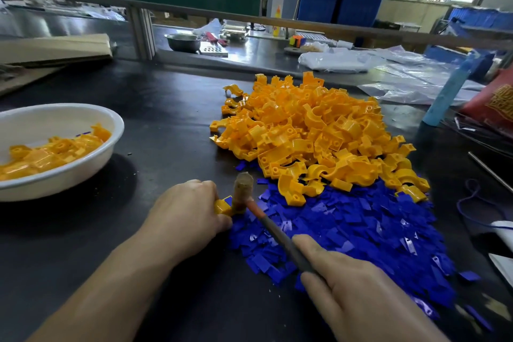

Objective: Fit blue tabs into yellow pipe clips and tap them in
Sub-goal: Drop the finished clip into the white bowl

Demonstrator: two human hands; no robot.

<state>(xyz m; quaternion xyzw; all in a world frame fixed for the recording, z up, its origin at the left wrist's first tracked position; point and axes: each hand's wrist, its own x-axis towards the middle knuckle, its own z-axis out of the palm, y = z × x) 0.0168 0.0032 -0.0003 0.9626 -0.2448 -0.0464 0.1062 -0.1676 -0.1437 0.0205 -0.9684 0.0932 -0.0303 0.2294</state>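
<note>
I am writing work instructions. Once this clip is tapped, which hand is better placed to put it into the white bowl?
Probably the left hand: it holds the yellow clip, and the white bowl is on its side. The right hand grips the hammer.

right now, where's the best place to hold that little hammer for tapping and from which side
Grip the hammer on the dark lower part of its handle, coming in from the near right, much as the right hand holds it. The handle slants back toward the person from the head, which stands on the yellow clip pinned by the left hand, so this keeps fingers away from the strike.
</note>
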